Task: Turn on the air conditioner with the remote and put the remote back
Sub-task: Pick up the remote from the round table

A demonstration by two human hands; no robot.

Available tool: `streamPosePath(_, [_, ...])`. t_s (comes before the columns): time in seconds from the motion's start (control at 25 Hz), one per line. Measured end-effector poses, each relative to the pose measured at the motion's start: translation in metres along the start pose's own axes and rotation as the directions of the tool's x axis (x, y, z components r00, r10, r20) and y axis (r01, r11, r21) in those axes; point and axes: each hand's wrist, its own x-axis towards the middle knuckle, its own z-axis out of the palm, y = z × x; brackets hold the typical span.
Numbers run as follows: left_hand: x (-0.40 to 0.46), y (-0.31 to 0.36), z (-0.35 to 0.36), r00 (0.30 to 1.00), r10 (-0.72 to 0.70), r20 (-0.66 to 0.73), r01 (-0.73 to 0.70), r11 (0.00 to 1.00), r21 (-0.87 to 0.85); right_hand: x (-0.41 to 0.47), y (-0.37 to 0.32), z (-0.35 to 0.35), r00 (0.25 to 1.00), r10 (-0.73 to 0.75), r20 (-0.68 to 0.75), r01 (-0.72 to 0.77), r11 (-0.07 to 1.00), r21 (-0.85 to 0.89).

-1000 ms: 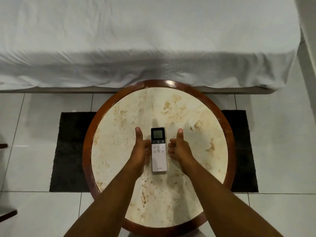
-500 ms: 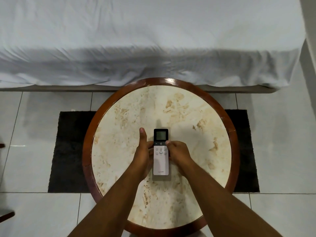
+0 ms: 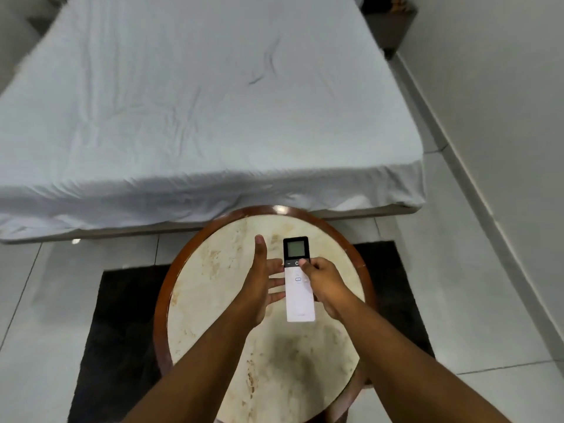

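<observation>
A white remote (image 3: 298, 296) with a black top and a grey screen is held above the round table (image 3: 213, 300). My right hand (image 3: 325, 285) grips its right side, thumb resting by the power button. On the remote's left, my left hand (image 3: 263, 283) is spread, thumb pointing up; its fingertips touch the remote's left edge, with no closed grip. No air conditioner is in view.
The table has a marbled cream top and a dark wooden rim (image 3: 160, 300), and stands on a black rug (image 3: 122, 331) over white tiles. A bed with a white sheet (image 3: 198, 111) fills the far side. A white wall (image 3: 503, 117) runs along the right.
The remote has come up off the table in my right hand. My left hand has spread apart beside it. The view has tilted up, showing more of the bed.
</observation>
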Motion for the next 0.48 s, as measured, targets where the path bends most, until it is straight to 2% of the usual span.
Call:
streamPosePath(0.16, [-0.044,0.077,0.031,0.988,0.150,0.031,-0.153,0.982,0.113,-0.048,-0.062,-0.057,0.990,-0.089,-0.110,0.107,0.979,0.174])
streamPosePath(0.32, [-0.094,0.166,0.067,0.934,0.346,0.096,-0.358,0.907,0.221,-0.109,-0.143,-0.124,0.937,-0.226,-0.267,0.305,0.901,0.309])
streamPosePath(0.4, [-0.121,0.211,0.090,0.886,0.444,0.133,-0.463,0.833,0.302,-0.145,-0.179,-0.158,0.901,-0.276,-0.333,0.394,0.842,0.367])
streamPosePath(0.48, [-0.144,0.248,0.114,0.802,0.573,0.167,-0.585,0.700,0.409,-0.180,-0.211,-0.186,0.874,-0.303,-0.380,0.462,0.761,0.455])
